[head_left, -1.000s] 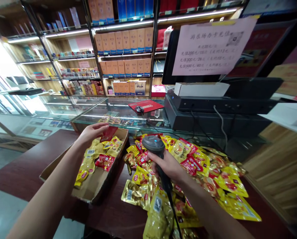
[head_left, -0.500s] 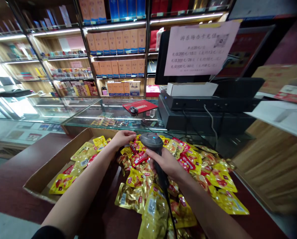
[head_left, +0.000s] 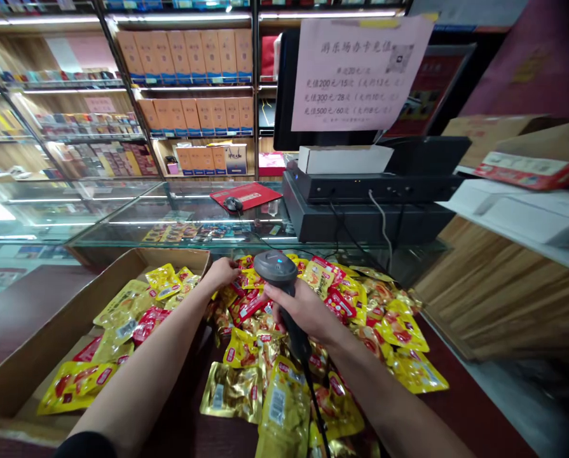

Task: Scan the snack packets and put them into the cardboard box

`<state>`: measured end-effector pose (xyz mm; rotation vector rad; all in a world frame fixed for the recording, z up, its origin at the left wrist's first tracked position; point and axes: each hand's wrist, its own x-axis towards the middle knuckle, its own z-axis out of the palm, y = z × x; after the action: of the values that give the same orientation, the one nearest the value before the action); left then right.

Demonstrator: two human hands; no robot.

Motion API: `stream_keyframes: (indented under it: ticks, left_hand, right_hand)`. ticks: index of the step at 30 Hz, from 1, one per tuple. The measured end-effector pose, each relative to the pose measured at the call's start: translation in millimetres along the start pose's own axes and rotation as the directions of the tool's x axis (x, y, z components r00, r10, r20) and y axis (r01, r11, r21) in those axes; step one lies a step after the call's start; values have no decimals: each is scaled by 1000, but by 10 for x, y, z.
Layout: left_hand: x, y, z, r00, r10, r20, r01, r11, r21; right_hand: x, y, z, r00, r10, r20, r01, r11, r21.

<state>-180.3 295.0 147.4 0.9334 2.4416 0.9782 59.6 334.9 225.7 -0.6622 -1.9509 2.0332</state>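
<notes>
In my right hand is a dark grey barcode scanner, gripped round its handle with the head uppermost and the cable running down toward me. Beneath it spreads a pile of shiny yellow, red and gold snack packets, some with barcodes facing up. My left hand reaches to the pile's far left side, its fingers curled closed against the packets there; whatever they hold is hidden. Under my left forearm stands an open cardboard box with several more snack packets in it.
Behind the pile is a glass display counter with a red mouse pad and a mouse. A monitor carrying a paper sign stands on dark equipment. Wooden cabinet to the right; stocked shelves at the back.
The view has swung right, so the scene sits further left and more of the box's inside shows. My left fingers sit lower against the packets. The scanner stays in my right hand.
</notes>
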Motion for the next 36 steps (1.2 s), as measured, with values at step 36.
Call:
stream_keyframes:
  ticks: [36]
  left_hand:
    - [-160, 282, -261, 954, 18, 301, 270, 393, -879]
  right_hand:
    - [-27, 245, 241, 998, 37, 55, -33, 998, -59]
